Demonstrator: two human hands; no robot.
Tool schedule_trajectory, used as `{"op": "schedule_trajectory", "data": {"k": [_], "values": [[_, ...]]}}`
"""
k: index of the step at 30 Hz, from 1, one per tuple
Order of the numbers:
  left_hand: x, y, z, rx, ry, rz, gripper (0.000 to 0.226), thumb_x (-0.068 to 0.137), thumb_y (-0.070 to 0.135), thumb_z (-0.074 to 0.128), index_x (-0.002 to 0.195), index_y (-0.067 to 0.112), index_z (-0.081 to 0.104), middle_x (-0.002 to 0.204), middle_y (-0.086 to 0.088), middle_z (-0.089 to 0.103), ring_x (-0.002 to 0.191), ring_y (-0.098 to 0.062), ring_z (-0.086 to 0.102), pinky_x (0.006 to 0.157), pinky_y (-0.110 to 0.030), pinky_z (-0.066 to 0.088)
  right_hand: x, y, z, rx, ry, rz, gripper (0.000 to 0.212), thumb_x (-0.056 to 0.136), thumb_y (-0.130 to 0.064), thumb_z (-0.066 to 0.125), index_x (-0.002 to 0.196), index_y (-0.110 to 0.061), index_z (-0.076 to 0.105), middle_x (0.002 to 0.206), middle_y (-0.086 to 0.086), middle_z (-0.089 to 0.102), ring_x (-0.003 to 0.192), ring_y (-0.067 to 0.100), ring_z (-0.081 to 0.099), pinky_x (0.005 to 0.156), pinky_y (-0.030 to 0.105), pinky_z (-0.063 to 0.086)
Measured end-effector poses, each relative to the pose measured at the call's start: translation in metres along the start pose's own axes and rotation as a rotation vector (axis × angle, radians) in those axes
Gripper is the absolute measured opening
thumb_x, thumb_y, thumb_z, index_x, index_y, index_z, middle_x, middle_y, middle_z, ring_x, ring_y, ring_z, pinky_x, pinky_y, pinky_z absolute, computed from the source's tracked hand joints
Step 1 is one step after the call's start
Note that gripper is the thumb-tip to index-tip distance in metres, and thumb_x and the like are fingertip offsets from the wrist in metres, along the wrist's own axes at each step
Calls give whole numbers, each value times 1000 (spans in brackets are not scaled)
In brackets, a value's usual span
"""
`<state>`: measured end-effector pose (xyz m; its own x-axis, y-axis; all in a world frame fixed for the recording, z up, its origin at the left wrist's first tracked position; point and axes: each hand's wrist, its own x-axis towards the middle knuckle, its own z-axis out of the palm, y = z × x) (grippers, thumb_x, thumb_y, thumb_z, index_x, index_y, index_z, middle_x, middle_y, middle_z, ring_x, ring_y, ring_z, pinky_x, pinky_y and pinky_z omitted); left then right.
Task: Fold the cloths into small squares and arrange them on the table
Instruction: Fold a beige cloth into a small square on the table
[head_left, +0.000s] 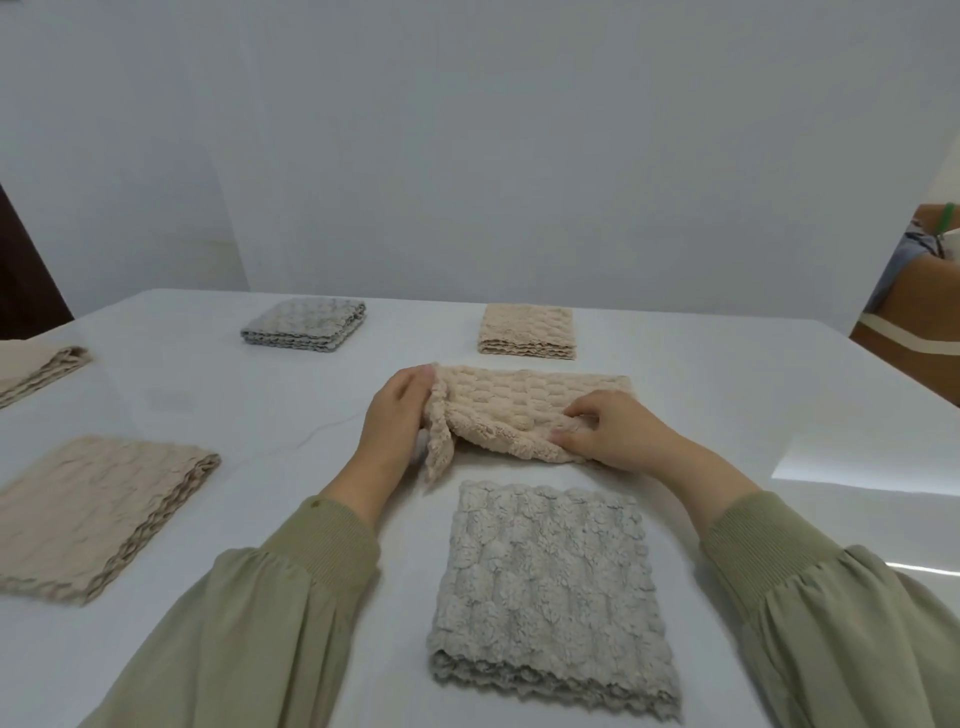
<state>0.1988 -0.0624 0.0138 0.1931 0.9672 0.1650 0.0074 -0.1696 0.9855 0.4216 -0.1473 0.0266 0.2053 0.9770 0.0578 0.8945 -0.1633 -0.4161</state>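
Observation:
A beige textured cloth (524, 400) lies as a long strip across the middle of the white table (260, 415). My left hand (397, 415) grips its left end, which is lifted and curling over. My right hand (608, 434) presses and pinches the strip's near edge toward the right. Just in front of me lies a grey cloth (550, 587) folded into a square. Farther back sit a folded grey square (304, 323) and a folded beige square (527, 331).
A larger folded beige cloth (98, 512) lies at the near left, and another beige cloth (36, 369) sits at the far left edge. A cardboard box (914, 322) stands beyond the table's right edge. A white wall rises behind the table.

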Motion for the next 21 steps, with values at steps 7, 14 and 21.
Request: {"op": "schedule_trajectory", "data": {"k": [7, 14, 21], "values": [[-4, 0, 1, 83, -48, 0, 24, 89, 17, 63, 112, 22, 59, 101, 5, 66, 89, -6, 62, 75, -21, 48, 1, -3, -3, 39, 108, 10, 28, 79, -39, 69, 83, -11, 70, 83, 3, 68, 81, 21, 61, 71, 30, 47], [-7, -1, 2, 165, -99, 22, 37, 88, 15, 64, 121, 28, 54, 96, 15, 62, 88, 4, 58, 62, -19, 46, 7, 19, 7, -145, 147, 270, 73, 82, -64, 50, 139, -21, 37, 143, 3, 42, 134, 27, 32, 111, 53, 17], [-9, -1, 4, 293, -162, 60, 58, 93, 4, 44, 140, 37, 38, 124, 9, 50, 91, 12, 52, 68, -5, 42, 6, 16, 12, 23, 183, 111, 57, 85, -44, 59, 133, -18, 46, 131, 4, 53, 121, 26, 47, 104, 46, 35]]}}
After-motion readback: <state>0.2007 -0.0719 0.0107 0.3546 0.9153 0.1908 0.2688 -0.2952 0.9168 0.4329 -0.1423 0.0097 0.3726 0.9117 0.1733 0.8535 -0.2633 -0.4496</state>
